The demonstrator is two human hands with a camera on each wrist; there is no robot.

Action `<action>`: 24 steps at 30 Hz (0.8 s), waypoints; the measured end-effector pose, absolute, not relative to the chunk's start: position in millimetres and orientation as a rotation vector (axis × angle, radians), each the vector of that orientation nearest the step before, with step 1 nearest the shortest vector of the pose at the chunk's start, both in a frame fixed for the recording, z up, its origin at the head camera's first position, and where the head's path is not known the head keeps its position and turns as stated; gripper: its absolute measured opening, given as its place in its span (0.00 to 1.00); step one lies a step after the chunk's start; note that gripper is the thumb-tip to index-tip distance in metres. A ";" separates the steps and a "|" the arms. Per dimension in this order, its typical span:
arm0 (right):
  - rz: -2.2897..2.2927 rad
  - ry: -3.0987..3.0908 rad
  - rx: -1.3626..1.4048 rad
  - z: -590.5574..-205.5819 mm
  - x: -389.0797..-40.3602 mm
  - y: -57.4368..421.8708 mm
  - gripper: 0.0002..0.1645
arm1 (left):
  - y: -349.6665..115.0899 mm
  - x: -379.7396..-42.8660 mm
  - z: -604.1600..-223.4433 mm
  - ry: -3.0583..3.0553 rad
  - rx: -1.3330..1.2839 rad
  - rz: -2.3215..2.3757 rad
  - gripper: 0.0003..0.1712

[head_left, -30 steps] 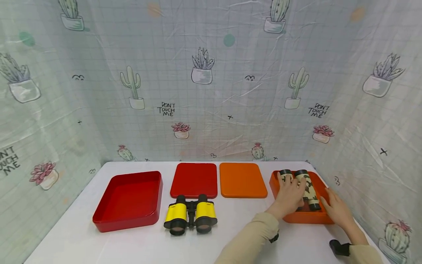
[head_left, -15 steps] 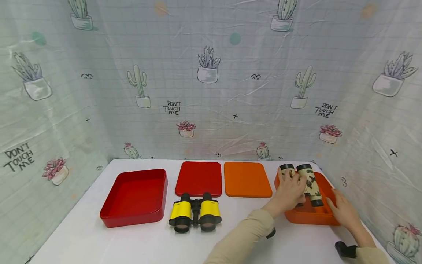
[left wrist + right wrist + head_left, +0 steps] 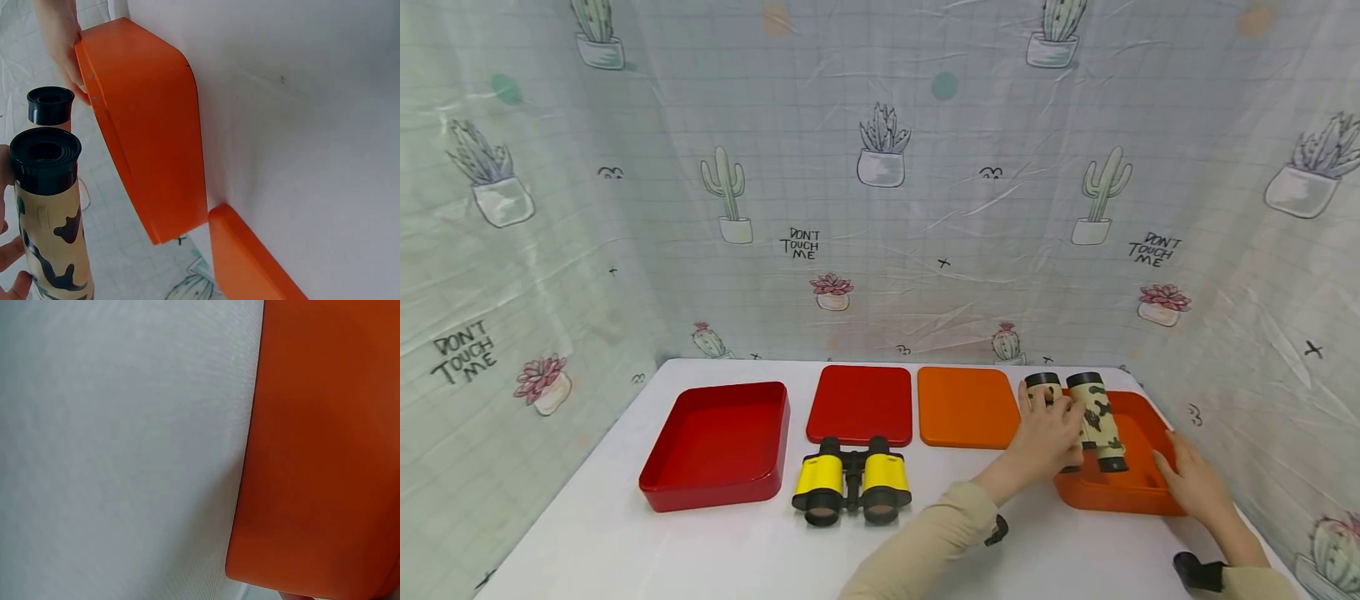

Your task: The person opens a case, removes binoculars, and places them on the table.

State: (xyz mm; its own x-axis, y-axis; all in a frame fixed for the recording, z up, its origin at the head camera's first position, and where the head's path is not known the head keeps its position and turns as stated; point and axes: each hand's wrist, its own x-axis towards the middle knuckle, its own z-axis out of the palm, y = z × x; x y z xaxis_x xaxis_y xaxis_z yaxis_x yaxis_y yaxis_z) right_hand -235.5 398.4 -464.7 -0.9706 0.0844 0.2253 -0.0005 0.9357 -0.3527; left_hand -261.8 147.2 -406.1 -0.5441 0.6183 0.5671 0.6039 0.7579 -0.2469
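Note:
My left hand [image 3: 1043, 440] grips a pair of camouflage binoculars [image 3: 1096, 421] by one barrel, raised over the left side of the orange box [image 3: 1120, 497]. In the left wrist view the binoculars [image 3: 56, 237] hang apart from the box [image 3: 150, 131], their black eyepieces towards the camera. My right hand [image 3: 1198, 483] holds the box's right wall, the thumb on the inner side and the fingers outside. Only the orange wall [image 3: 312, 456] fills much of the right wrist view; that hand is nearly out of it.
Yellow and black binoculars [image 3: 852, 482] lie mid-table, in front of a red lid [image 3: 861, 404] and beside an open red box [image 3: 715, 498] on the left. An orange lid [image 3: 968, 407] lies left of the orange box. Patterned sheets [image 3: 880, 225] surround the table.
The camouflage binoculars have come up from inside the orange box and shifted left with my left hand. My right hand stays at the box's wall. The head view has turned slightly left.

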 end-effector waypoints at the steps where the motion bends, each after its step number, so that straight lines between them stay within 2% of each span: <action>1: 0.522 -2.855 -0.063 -465.1 -235.5 398.6 0.38 | 144.1 -261.5 -405.7 -2.289 -0.912 0.023 0.31; 4: 0.522 -2.857 -0.056 -465.9 -235.5 399.7 0.38 | 134.2 -260.6 -403.8 -2.253 -0.908 0.010 0.29; 12: 0.486 -2.859 -0.027 -466.6 -234.6 404.0 0.37 | 110.9 -255.5 -397.4 -2.249 -0.887 -0.007 0.33; 24: 0.504 -2.839 -0.038 -466.7 -233.9 402.6 0.38 | 89.0 -247.9 -396.8 -2.245 -0.930 -0.047 0.32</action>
